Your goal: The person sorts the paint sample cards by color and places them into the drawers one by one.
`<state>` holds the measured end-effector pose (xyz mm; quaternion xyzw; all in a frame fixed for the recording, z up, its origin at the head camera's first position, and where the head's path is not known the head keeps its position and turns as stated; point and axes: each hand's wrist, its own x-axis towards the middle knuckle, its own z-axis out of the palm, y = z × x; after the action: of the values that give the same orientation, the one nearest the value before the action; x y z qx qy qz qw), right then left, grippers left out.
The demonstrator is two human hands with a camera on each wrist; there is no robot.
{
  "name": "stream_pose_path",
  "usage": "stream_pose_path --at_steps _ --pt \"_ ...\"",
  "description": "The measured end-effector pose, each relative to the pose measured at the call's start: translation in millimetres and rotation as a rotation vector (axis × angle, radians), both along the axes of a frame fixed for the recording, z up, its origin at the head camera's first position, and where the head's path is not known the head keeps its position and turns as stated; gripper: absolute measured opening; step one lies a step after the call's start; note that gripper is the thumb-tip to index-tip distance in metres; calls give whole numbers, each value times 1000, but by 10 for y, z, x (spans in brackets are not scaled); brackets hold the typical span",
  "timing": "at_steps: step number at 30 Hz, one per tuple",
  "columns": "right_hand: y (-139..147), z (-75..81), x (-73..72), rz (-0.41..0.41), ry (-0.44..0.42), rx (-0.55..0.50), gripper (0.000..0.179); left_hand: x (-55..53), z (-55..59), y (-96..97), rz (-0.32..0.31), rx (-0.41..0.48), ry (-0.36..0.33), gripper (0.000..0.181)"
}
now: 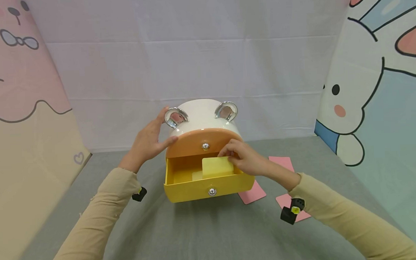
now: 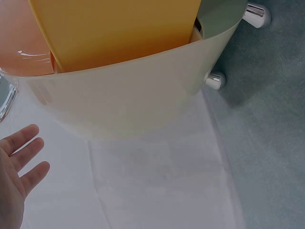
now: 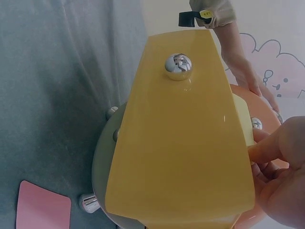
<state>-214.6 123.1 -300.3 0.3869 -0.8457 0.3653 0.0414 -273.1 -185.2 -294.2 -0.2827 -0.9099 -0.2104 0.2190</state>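
Note:
A small white cabinet (image 1: 202, 115) with round silver ears and an orange upper drawer (image 1: 188, 144) stands on the grey table. Its yellow drawer (image 1: 189, 192) is pulled out. My right hand (image 1: 245, 157) pinches the corner of a light yellow card (image 1: 212, 167), which stands upright in the drawer. In the right wrist view the card (image 3: 242, 112) shows past the drawer's edge, beside the curled fingers (image 3: 269, 145). Another pale yellow card (image 1: 197, 176) lies in the drawer. My left hand (image 1: 149, 137) is at the cabinet's upper left side, thumb and fingers spread; the left wrist view shows straight fingers (image 2: 28, 152).
Pink cards lie on the table (image 1: 146, 227) right of the cabinet: one by the drawer (image 1: 252, 194), one behind my right forearm (image 1: 281, 162), one under the wrist (image 1: 302, 215). A white cloth (image 1: 278, 66) hangs behind. Cartoon-printed panels (image 1: 383, 112) flank both sides.

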Motion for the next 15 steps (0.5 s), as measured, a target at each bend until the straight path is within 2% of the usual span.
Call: stream_pose_path --at_steps 7,15 --pt "13 -19 21 -9 -23 17 25 5 5 1 0 -2 -2 86" --pt "-17 -91 38 38 -49 33 24 3 3 -1 -5 0 7 86"
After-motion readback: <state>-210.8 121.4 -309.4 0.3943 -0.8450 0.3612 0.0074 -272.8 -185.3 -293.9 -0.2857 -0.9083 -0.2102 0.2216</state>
